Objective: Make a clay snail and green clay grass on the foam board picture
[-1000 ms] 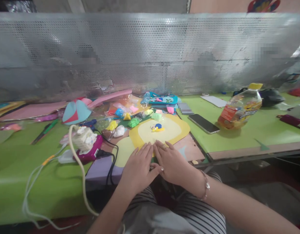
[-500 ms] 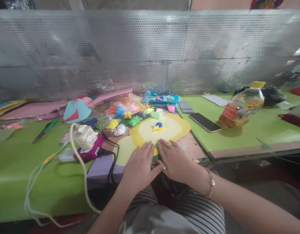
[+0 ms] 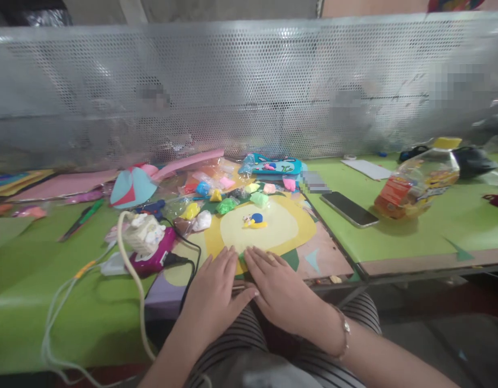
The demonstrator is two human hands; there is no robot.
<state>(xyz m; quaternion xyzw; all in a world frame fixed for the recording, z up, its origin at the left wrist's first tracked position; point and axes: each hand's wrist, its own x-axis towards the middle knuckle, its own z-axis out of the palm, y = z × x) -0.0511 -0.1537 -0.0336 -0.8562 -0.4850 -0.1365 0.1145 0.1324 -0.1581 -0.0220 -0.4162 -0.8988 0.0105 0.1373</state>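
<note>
My left hand [image 3: 214, 291] lies palm down at the near edge of a yellow paper shape [image 3: 301, 223], fingers stretched out flat. Beside it, my right hand [image 3: 279, 285] rests the same way, and the thumbs meet or nearly meet. A small bit of green clay [image 3: 241, 257] shows between the fingertips; how much lies under them is hidden. Beyond my fingers, on the pale centre of the paper, sits a little clay snail [image 3: 256, 219] with a blue shell and yellow body.
Bagged clay lumps, one of them green [image 3: 227, 206], cluster behind the paper. At left stand a magenta power strip [image 3: 152, 261] and trailing cables. A phone [image 3: 349, 208] and a tilted juice bottle [image 3: 414, 183] are at right. A perforated metal screen [image 3: 249, 91] closes the back.
Both flat hands have slid left and a little toward me. The yellow paper, with the snail and green bit on it, has shifted the same way. The view has also moved slightly.
</note>
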